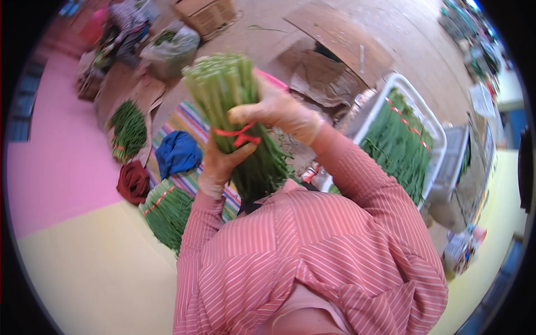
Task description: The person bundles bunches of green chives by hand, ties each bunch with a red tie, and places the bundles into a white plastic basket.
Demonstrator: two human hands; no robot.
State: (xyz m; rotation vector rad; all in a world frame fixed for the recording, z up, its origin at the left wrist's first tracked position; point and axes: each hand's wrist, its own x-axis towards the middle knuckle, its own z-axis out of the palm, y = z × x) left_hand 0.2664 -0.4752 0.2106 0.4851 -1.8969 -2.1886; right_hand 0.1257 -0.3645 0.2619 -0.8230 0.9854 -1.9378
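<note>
Upright in front of my chest is a thick bundle of green vegetable stalks (pixel 224 86), perhaps garlic chives, with pale cut ends at the top and dark leaves below. A red tie (pixel 240 136) circles its middle and is knotted at the front. My left hand (pixel 224 165) grips the bundle from the left, just under the tie, thumb across the front. My right hand (pixel 278 109) clasps it higher up on the right, thumb just above the tie. Both hands wear thin, translucent gloves. The fingers behind the stalks are hidden.
At right, a white plastic crate (pixel 435 130) holds several red-tied bundles. More tied greens (pixel 165 213) rest at lower left, near a blue cloth (pixel 178 153) and a dark red cloth (pixel 133 182). Loose greens (pixel 130 127) lie on cardboard. Another person (pixel 127 25) is at upper left.
</note>
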